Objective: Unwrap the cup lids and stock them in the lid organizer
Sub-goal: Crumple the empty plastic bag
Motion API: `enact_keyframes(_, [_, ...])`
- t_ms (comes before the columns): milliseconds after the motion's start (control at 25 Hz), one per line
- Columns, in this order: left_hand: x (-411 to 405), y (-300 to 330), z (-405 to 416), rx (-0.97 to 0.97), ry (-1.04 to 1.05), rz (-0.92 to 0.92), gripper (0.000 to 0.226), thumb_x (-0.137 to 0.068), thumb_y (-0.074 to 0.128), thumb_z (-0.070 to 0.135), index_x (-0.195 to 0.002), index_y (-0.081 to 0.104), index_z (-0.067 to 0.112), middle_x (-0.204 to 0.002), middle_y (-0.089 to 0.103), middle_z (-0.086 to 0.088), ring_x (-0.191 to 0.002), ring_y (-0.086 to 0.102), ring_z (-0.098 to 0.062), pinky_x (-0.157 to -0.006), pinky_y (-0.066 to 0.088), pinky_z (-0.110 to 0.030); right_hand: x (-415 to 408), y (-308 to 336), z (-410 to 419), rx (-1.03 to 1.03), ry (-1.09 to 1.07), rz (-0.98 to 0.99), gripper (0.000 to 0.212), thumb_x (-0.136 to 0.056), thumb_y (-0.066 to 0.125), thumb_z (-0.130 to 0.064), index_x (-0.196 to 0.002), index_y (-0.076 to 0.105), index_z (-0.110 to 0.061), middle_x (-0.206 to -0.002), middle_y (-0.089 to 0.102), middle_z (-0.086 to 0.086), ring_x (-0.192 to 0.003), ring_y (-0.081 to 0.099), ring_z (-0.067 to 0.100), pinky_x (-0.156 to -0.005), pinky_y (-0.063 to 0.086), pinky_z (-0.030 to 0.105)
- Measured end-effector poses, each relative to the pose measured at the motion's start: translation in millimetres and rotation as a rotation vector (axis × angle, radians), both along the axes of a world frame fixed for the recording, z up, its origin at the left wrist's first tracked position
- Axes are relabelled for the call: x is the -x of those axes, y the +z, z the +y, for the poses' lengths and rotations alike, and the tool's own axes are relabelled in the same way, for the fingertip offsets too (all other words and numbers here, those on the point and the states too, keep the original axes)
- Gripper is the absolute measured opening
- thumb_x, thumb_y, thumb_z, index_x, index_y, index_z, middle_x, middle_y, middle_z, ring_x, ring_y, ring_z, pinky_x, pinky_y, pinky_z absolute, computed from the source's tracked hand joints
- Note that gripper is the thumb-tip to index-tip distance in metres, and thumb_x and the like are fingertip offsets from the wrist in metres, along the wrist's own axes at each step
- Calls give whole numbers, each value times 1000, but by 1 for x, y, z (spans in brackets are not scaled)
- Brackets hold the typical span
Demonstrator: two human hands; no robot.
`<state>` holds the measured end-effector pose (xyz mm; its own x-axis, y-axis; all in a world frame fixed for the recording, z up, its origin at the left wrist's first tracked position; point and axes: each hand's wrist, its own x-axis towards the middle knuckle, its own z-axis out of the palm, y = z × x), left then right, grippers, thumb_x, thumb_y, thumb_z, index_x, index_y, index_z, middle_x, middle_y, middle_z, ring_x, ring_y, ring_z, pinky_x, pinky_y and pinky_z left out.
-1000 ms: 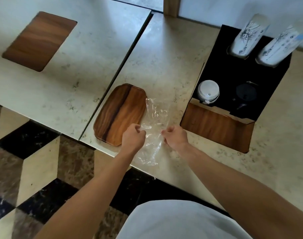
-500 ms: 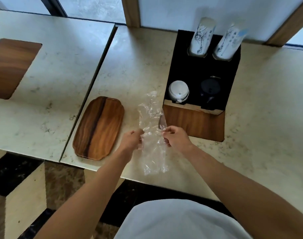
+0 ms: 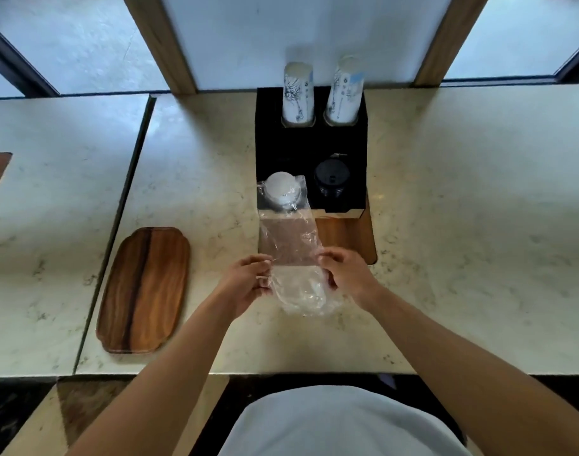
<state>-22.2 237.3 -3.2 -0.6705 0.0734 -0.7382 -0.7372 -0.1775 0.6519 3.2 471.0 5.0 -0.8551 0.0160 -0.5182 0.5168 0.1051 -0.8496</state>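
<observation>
A black and wood lid organizer (image 3: 344,232) stands on the marble counter in front of me. Its front left slot holds white lids (image 3: 281,189); its front right slot holds black lids (image 3: 330,179). Both hands hold an empty clear plastic wrapper (image 3: 294,258) stretched upright in front of the organizer, its top overlapping the white lids. My left hand (image 3: 248,281) pinches the wrapper's left edge and my right hand (image 3: 344,274) pinches its right edge.
Two sleeves of printed paper cups (image 3: 298,93) stand in the organizer's back slots. A wooden tray (image 3: 146,287) lies on the counter to the left. A seam (image 3: 126,205) splits the counter, and the front edge is near my body.
The view swung so the organizer is now centred. My hands lifted the wrapper off the counter and moved it right, holding it up in front of the organizer.
</observation>
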Motion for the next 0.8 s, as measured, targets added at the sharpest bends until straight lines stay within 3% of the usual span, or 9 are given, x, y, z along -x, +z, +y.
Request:
enact_keyframes(160, [3, 7, 12, -96, 18, -22, 30, -99, 51, -5, -100, 78, 9, -67, 62, -8, -52, 58, -22, -46, 53, -32, -4, 7, 13, 304, -152, -53, 17, -99, 66, -21, -109, 78, -17, -68, 60, 3, -51, 50, 10, -47, 44, 22])
enact_keyframes(360, [1, 18, 21, -323, 34, -54, 41, -92, 42, -12, -120, 70, -1, -78, 67, -14, -56, 62, -20, -55, 58, -32, -11, 10, 24, 555, -277, -141, 39, -90, 46, 7, -92, 82, -8, -93, 68, 14, -80, 62, 23, -72, 53, 33])
enact_keyframes(440, [-1, 21, 20, -385, 7, -42, 50, -88, 38, -19, -124, 68, -4, -101, 72, -21, -72, 69, -24, -60, 61, -32, -13, 8, 32, 623, -250, -159, 47, -84, 40, 17, -111, 74, 1, -111, 70, 22, -102, 66, 35, -92, 58, 45])
enact_keyframes(480, [-3, 23, 19, -391, -28, -23, 52, -86, 39, -23, -124, 69, -3, -113, 70, -23, -83, 69, -27, -66, 63, -34, -14, 8, 34, 617, -208, -152, 44, -88, 44, 18, -122, 69, 4, -122, 67, 27, -111, 64, 40, -103, 53, 51])
enact_keyframes(560, [-9, 25, 16, -331, -171, 63, 59, -80, 53, -27, -129, 66, 3, -125, 66, -22, -101, 68, -33, -84, 63, -43, -16, 8, 37, 591, -117, -127, 35, -96, 57, 5, -130, 63, 4, -132, 63, 30, -113, 62, 39, -111, 46, 54])
enact_keyframes(680, [-18, 25, 14, -108, -403, 240, 65, -73, 88, 1, -133, 64, 15, -137, 62, -12, -123, 62, -32, -104, 54, -48, -18, 7, 36, 456, -97, -124, 19, -98, 63, -10, -114, 71, -4, -100, 70, 16, -82, 66, 20, -86, 53, 39])
enact_keyframes(800, [-21, 26, 17, -29, -416, 317, 79, -71, 95, 27, -140, 57, 23, -141, 63, -9, -130, 60, -30, -112, 47, -50, -20, 5, 32, 229, -85, -80, 17, -94, 73, -26, -94, 72, -10, -65, 57, 0, -56, 51, 14, -64, 46, 33])
